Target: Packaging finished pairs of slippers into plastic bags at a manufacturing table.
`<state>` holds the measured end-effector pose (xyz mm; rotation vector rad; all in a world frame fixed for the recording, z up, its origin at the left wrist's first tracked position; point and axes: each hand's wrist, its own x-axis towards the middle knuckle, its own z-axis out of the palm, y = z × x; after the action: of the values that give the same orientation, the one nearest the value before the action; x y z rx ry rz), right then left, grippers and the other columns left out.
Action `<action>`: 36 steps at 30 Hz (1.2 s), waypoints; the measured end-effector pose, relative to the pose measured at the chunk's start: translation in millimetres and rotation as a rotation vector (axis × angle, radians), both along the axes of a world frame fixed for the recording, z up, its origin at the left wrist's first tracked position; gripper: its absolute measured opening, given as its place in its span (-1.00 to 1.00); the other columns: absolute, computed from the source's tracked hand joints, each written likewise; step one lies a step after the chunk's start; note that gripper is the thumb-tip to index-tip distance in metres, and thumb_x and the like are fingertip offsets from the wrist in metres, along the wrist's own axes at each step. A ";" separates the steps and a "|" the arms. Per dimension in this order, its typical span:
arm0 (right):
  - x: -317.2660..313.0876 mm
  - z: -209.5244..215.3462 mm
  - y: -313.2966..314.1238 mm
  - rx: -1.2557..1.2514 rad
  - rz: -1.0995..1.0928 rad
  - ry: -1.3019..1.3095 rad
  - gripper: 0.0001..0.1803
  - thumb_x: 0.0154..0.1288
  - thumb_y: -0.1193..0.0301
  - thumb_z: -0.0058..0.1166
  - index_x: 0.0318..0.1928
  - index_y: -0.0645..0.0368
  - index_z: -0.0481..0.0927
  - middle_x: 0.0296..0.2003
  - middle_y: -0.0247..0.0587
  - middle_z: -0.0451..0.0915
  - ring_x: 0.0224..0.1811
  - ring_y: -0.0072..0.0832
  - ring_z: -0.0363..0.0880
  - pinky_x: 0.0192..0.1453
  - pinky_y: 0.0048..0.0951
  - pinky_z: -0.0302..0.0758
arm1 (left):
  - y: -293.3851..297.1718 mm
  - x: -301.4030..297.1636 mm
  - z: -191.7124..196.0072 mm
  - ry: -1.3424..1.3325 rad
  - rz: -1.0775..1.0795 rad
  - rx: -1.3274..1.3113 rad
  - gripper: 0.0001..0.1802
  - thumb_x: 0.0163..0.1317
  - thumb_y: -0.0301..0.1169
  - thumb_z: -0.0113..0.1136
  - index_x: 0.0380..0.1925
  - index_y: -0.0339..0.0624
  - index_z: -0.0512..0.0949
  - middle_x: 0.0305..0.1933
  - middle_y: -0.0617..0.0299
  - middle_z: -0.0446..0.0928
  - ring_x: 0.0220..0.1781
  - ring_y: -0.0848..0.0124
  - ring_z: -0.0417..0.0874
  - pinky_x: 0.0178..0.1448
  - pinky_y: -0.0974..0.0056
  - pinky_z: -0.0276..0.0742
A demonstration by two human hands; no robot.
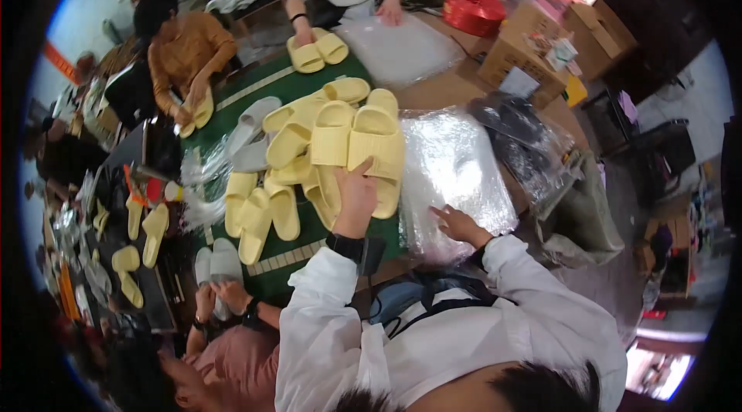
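My left hand [357,194] is closed on a pair of pale yellow slide slippers [331,137], held side by side with their straps up; part of the grip is hidden under the soles. My right hand [457,225] holds nothing, its index finger stretched out over a stack of clear plastic bags [448,168], at the stack's near edge. Whether the fingertip presses on the top bag, I cannot tell. More yellow slippers [290,145] lie heaped to the left of the held pair, with several others [255,223] nearer to me on the green tabletop [267,76].
Across the table, a person handles yellow slippers [308,55] beside a second bag stack [398,49]. Other people sit at the left, one holding grey slippers [224,269]. Red twine [473,11], a cardboard box [514,56] and dark bagged slippers [514,122] stand at the right.
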<state>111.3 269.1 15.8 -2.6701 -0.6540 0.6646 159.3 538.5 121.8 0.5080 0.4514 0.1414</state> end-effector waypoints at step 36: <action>113.9 -5.6 -64.2 0.454 -0.269 0.045 -0.56 0.06 0.12 0.05 -0.19 0.23 0.47 -0.37 0.08 0.56 -0.28 -0.12 0.55 -0.20 -0.20 0.42 | -207.6 -130.4 -120.3 -0.260 -0.894 2.470 -0.55 0.18 -0.29 -0.06 0.12 0.19 0.36 0.31 0.09 0.14 0.15 -0.21 0.25 0.10 -0.10 0.25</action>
<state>225.2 204.9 10.2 -2.2565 -0.3678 0.4381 28.9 330.9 1.5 2.9818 -0.5457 -0.2041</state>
